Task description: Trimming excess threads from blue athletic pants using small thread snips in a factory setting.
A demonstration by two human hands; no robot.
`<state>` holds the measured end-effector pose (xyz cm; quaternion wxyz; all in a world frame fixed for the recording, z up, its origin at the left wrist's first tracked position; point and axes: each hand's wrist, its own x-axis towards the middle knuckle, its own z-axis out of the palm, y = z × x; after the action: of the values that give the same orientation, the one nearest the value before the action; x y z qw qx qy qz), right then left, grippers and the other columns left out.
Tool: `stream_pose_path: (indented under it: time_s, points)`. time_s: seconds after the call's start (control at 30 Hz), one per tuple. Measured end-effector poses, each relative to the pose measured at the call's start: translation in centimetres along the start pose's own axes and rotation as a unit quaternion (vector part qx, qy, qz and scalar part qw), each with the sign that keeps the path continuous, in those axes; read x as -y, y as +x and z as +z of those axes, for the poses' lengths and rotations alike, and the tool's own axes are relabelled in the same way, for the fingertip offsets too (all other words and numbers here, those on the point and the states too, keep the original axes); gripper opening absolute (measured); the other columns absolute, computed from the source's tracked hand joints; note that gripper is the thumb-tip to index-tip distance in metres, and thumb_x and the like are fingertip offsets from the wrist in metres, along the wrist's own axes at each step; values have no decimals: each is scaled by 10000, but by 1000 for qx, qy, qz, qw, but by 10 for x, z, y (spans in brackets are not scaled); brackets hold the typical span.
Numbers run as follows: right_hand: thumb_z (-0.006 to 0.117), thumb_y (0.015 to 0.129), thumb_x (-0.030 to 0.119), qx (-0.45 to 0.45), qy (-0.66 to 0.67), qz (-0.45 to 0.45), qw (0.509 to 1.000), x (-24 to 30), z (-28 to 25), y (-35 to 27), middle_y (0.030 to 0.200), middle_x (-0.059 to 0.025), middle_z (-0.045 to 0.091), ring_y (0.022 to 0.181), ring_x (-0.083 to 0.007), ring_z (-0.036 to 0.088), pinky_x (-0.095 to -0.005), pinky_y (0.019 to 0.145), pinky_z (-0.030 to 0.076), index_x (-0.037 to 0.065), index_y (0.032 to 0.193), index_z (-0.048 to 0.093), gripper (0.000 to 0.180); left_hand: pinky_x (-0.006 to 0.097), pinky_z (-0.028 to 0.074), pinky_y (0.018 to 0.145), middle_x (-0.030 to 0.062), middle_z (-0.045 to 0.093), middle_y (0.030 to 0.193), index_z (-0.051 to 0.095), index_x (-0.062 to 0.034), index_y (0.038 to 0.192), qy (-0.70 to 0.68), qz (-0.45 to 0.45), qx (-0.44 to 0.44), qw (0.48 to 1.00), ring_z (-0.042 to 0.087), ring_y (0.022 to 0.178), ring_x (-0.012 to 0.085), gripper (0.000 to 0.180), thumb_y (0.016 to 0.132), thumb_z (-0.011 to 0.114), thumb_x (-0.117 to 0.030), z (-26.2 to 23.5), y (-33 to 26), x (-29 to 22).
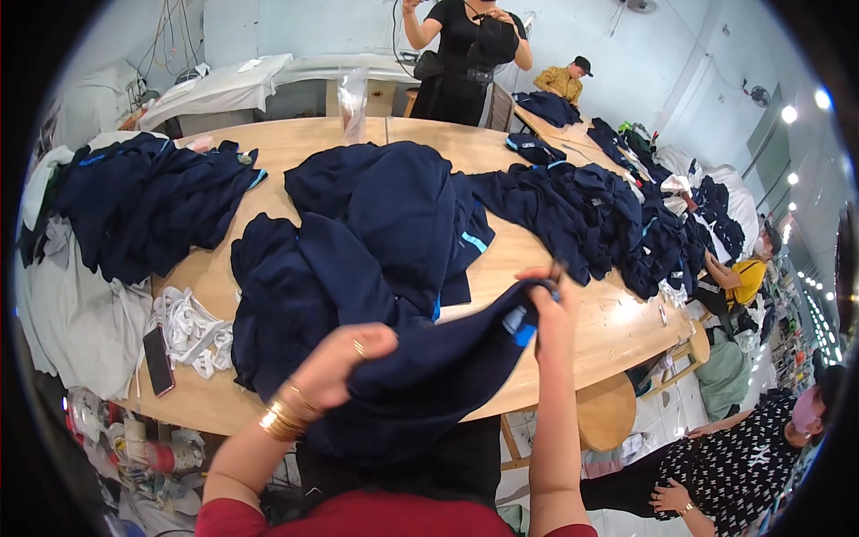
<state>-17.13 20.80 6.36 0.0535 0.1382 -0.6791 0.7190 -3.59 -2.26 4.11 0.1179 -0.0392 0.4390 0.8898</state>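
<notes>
A navy garment (438, 358) with a light-blue label or patch (516, 324) is stretched between my two hands at the table's near edge. My left hand (349, 362), with a ring and gold bangles, grips its left part; the thumb lies on top and the fingers are hidden behind the cloth. At the upper right edge, my right hand (548, 300) pinches the fabric beside the patch. Something small and blurred shows at its fingertips, too unclear to name. Just beyond lies a heap of navy garments (367, 197) with bright blue trim, partly under the held piece.
More navy garments pile up on the left (152, 206) and right (573, 206) of the wooden table (501, 277). White straps (192, 327) and a phone (158, 360) lie near left. A stool (607, 412) stands right. People stand across the table and at the right.
</notes>
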Motion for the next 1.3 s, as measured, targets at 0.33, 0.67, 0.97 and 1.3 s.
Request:
stream_pose_path:
  time_s: [0.33, 0.67, 0.97, 1.3]
  points:
    - [545, 759, 28, 23, -200, 46, 978, -118, 10, -10, 653, -33, 580, 598, -74, 479, -225, 576, 397, 46, 891, 672, 184, 235, 409, 600, -11, 540, 730, 590, -11, 777, 373, -55, 83, 922, 494, 680, 31, 310, 873, 622, -305, -15, 13, 120]
    - [700, 760, 237, 26, -325, -22, 945, -127, -34, -40, 929, -116, 581, 838, -280, 585, -342, 743, 467, 77, 995, 629, 293, 204, 321, 493, -69, 434, 621, 468, -142, 652, 186, -17, -97, 978, 401, 549, 37, 288, 898, 586, -234, 12, 26, 82]
    - [687, 787, 109, 26, -158, -94, 983, -65, 17, -123, 856, -54, 558, 788, -181, 581, -266, 666, 459, 103, 1069, 604, 294, 175, 353, 503, -70, 514, 695, 520, -130, 830, -27, 91, -160, 983, 443, 571, 8, 122, 947, 499, -157, 26, 41, 95]
    - [736, 753, 110, 30, -139, 2, 990, -57, 14, -141, 738, 3, 547, 653, -68, 485, -213, 599, 410, 54, 863, 581, 198, 217, 479, 741, -6, 627, 960, 578, -73, 1077, -54, 88, -84, 991, 595, 861, 82, 168, 920, 528, -105, 39, 30, 93]
